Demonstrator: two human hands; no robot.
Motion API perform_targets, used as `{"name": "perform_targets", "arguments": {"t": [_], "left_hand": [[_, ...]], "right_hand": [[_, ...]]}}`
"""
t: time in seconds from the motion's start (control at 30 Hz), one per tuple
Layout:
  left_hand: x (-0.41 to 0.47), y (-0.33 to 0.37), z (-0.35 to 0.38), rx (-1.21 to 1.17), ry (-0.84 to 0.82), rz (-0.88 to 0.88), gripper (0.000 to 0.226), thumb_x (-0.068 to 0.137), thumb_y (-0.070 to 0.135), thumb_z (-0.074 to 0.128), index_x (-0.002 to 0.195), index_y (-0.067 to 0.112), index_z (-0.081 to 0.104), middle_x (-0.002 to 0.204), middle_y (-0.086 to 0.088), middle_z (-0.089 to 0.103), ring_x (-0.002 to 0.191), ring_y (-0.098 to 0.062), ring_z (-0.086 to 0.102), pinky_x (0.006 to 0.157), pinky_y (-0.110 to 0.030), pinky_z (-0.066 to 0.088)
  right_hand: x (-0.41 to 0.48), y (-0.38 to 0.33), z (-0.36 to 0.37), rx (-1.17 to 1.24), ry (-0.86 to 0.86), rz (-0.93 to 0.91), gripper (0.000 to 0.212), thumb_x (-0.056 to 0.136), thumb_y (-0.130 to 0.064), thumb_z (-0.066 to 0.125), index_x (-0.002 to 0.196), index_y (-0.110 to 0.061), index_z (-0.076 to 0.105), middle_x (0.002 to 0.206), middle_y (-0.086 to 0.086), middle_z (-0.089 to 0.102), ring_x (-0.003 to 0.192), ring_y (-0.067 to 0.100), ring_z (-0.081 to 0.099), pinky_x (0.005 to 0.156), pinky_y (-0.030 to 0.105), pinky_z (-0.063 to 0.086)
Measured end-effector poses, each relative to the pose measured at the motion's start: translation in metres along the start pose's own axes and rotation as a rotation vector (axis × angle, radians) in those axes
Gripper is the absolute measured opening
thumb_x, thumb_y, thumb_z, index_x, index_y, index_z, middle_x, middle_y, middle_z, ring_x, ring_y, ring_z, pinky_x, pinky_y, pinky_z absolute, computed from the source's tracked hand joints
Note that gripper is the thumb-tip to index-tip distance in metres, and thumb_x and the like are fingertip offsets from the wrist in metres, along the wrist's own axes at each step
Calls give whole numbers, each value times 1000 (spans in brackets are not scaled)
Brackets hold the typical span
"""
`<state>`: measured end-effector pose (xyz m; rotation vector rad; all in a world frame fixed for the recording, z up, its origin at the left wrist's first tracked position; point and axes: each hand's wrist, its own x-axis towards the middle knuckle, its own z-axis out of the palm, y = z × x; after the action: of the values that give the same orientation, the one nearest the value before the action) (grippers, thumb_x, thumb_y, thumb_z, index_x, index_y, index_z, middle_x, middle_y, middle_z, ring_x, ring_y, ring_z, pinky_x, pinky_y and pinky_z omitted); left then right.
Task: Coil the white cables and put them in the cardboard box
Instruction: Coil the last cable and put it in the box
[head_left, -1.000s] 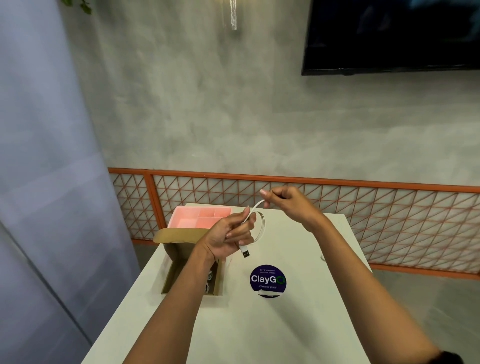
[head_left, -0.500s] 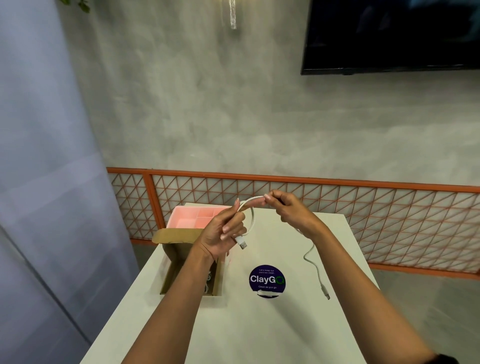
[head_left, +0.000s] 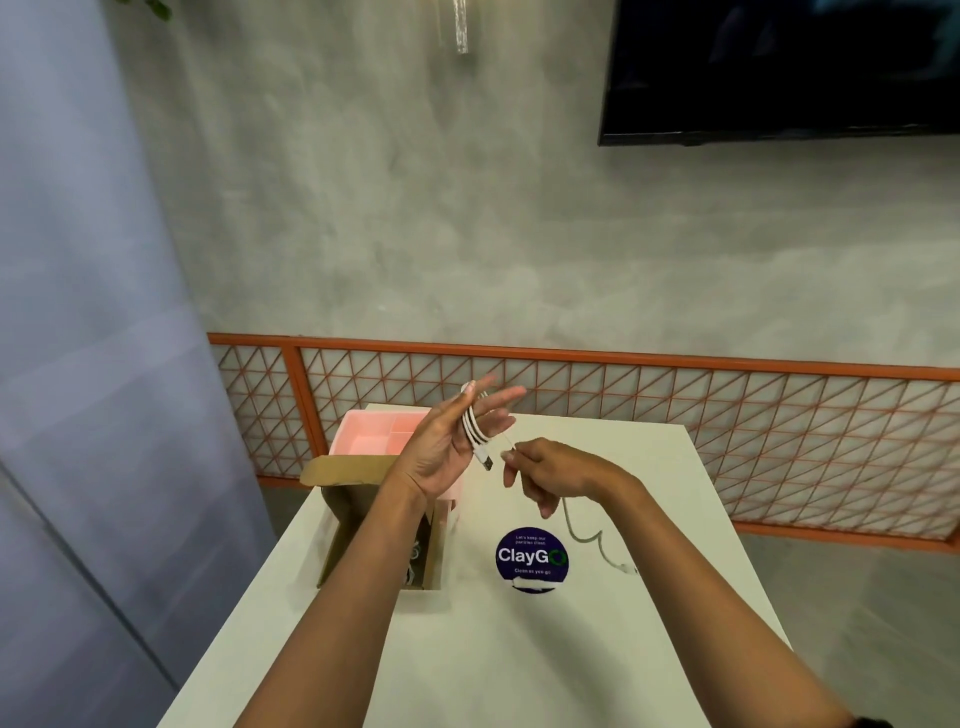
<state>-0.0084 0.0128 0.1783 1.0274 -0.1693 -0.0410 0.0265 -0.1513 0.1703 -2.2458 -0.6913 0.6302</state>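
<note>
A rough grey concrete wall (head_left: 415, 208) fills the back, with a dark screen (head_left: 779, 67) mounted at its upper right. Along its foot runs an orange railing (head_left: 675, 395) of triangular lattice. To the left stands a smooth blue-grey panel (head_left: 78, 312) (a green leaf (head_left: 156, 8) peeks in above it). The white bench (head_left: 519, 649) reaches toward the railing; grey floor (head_left: 831, 597) shows at its right.

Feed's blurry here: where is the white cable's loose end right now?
In the head view the cable's loose end lies on the table, just right of the round sticker, trailing from the right hand.
</note>
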Motion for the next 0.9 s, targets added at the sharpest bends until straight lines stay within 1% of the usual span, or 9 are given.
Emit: {"name": "perform_targets", "arguments": {"t": [0.13,0.23,0.3,0.37,0.47,0.6,0.7,0.8,0.9], "left_hand": [[3,-2,-1,59,54,-6,44,102,21,34,141,1,33,112,-16,69,103,-24,67,99,-37,48],[3,-5,-4,96,55,1,43,102,23,35,140,3,33,115,-16,68,109,-26,65,105,-41,41],[4,-5,-4,123,47,1,35,102,25,35,132,8,40,116,-13,68,112,-26,63,105,-42,40],[3,-5,-2,178,30,4,23,102,26,34,116,17,49,115,-10,69,112,-24,64,102,-39,41],[4,-7,1,267,45,29,23,103,28,33,100,22,55,111,-6,71,109,-21,65,101,-37,41],[9,-14,0,368,71,24,24,103,30,31,113,19,50,108,-5,71,105,-20,67,105,-37,40],[11,-19,-6,516,84,-14,28,103,34,32,110,21,55,108,-3,72,104,-17,68,108,-41,36],[10,-24,-13,654,64,-83,41,101,41,34,126,13,52,110,-2,72,106,-16,67,110,-46,35],[5,-25,-12,792,49,-134,46,101,41,34,136,14,46,107,-1,72,102,-10,66,108,-42,38]], "right_hand": [[-4,-8,0,-78,-87,-6,39,104,-34,29,95,-8,56,58,3,47,42,12,49,48,20,40],[-5,-12,-2,-117,-113,-9,41,103,-37,31,92,-9,59,57,2,46,41,12,44,52,23,37],[-7,-15,-3,-142,-122,-3,42,102,-39,33,89,-10,61,56,1,46,41,11,43,54,24,38],[-9,-19,-3,-173,-134,6,43,102,-39,34,88,-10,63,56,0,47,43,11,44,55,23,39],[-12,-25,-3,-239,-162,28,40,102,-36,36,90,-9,63,58,0,49,46,11,48,55,23,41],[-18,-34,-5,-309,-208,86,24,102,-27,39,101,-9,56,66,0,50,49,10,49,51,20,42],[-24,-41,-9,-340,-262,125,14,99,-22,45,105,-12,53,66,-1,51,43,7,46,47,18,41],[-29,-49,-17,-383,-262,109,14,96,-21,51,106,-14,57,66,-3,50,47,10,40,48,18,36],[-33,-55,-29,-429,-203,47,24,95,-21,53,110,-8,66,67,-5,48,52,10,39,49,19,32]]}}
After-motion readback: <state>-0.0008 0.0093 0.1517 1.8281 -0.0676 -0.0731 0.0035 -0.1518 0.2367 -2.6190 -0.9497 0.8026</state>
